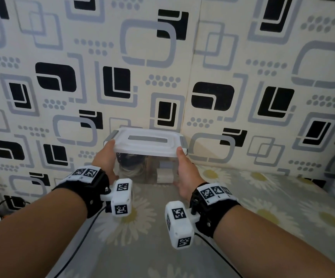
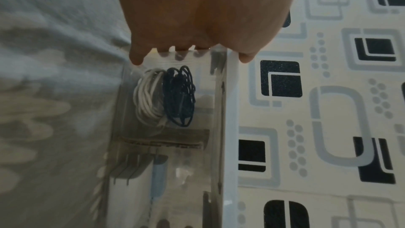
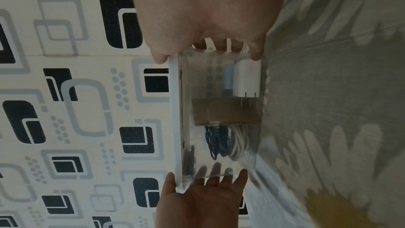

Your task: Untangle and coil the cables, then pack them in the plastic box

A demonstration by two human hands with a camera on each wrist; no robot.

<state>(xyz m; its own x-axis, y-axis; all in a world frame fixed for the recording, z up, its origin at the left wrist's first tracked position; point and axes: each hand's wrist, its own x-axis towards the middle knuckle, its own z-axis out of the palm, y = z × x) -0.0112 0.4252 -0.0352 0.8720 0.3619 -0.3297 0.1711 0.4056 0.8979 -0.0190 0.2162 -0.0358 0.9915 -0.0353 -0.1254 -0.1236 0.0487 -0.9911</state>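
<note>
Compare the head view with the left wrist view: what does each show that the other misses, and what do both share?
Only the head view shows the right hand, the lid's flat top and both wrist cameras. Only the left wrist view clearly shows the white cable coil beside the dark cable coil inside. Both show the left hand holding the plastic box against patterned wallpaper.

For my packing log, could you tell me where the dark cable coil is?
Left wrist view: the dark cable coil sits inside the plastic box, beside the white cable coil.
</note>
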